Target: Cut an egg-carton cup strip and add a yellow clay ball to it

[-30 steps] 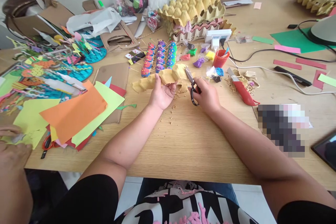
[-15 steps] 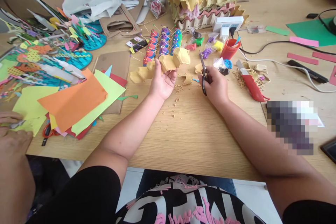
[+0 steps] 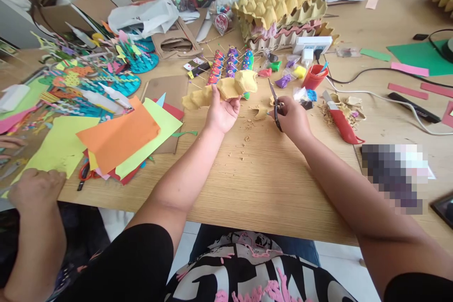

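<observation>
Between our hands, slightly nearer to us, small tan cardboard crumbs (image 3: 247, 138) lie on the pale wood-grain counter (image 3: 244, 203). Our left hand (image 3: 222, 114) holds a bumpy yellow moulded-cardboard strip (image 3: 227, 88), while our right hand (image 3: 294, 118), apart from it, grips black-handled metal scissors (image 3: 277, 114). Just beyond our left hand are three painted rows of red, purple and blue-green bumps (image 3: 231, 65); farther past both hands, yellow and pink egg trays (image 3: 281, 2) are stacked.

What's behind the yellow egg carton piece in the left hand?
A red row, a purple row and a blue-green row of painted bumps show above the egg carton piece. It covers some lower parts, so those can't be seen.
</observation>
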Motion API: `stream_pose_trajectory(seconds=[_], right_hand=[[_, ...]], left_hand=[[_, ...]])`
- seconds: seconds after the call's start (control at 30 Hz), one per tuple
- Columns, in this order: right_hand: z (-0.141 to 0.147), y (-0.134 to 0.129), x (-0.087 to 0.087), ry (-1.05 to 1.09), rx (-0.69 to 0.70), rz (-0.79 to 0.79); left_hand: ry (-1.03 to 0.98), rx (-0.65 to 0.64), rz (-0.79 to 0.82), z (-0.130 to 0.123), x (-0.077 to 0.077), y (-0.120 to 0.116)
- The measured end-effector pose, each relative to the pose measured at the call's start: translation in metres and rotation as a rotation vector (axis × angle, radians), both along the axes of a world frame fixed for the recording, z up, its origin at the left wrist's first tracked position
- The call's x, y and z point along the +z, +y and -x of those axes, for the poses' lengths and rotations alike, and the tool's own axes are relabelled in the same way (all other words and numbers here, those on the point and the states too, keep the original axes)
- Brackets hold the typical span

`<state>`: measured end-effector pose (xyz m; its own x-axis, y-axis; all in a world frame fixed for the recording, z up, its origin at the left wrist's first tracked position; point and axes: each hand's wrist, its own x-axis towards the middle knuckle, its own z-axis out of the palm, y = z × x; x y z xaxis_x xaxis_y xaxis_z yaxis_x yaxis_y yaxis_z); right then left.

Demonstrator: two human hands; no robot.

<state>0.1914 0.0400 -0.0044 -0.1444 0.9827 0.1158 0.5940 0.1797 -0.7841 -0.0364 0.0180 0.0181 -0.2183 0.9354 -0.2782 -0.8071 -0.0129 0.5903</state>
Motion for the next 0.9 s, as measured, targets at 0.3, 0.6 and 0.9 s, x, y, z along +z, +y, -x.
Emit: stream_pose_trajectory(seconds=[0.3,0.6,0.9], right_hand=[[0.033,0.018,0.018,-0.296,-0.028,0.032],[0.036,-0.006,0.005,0.222,0.032,0.2],[0.058,-0.04,0.011,-0.099,0.063,-0.062]], left_hand=[[-0.017,0.007,-0.079,0.034,-0.018,0.007],[0.027,-0.022,-0.058,0.054,-0.014,0.016],[0.002,0.044,-0.022,0.057,0.001,0.014]])
